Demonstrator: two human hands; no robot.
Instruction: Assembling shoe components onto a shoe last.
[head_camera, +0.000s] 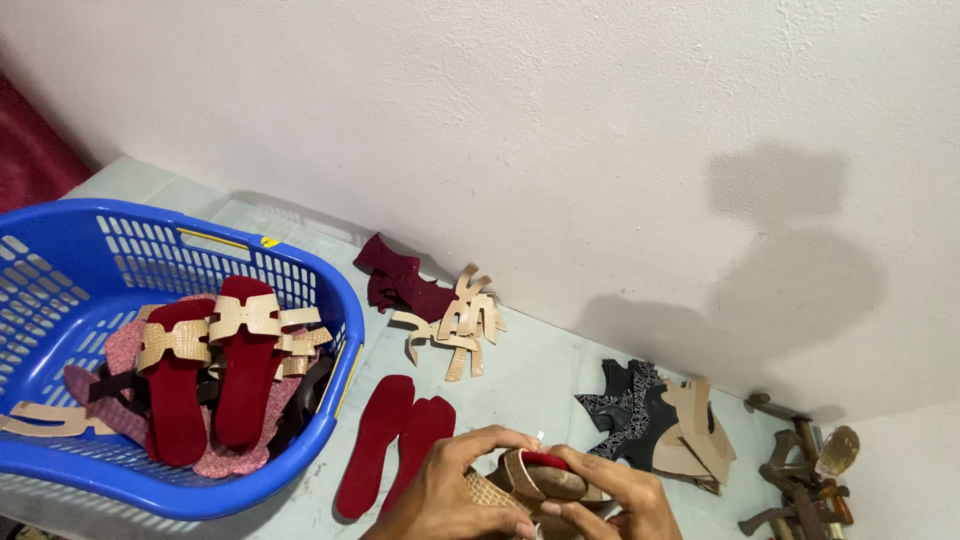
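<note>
On the floor beside a blue basket (330, 420), left hand (450, 495) and right hand (615, 500) both grip a tan-strapped sandal (535, 478).

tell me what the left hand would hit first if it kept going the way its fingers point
Probably the right hand: the left hand points right across the tan-strapped, dark red sandal piece both hold; depth is unclear.
</note>
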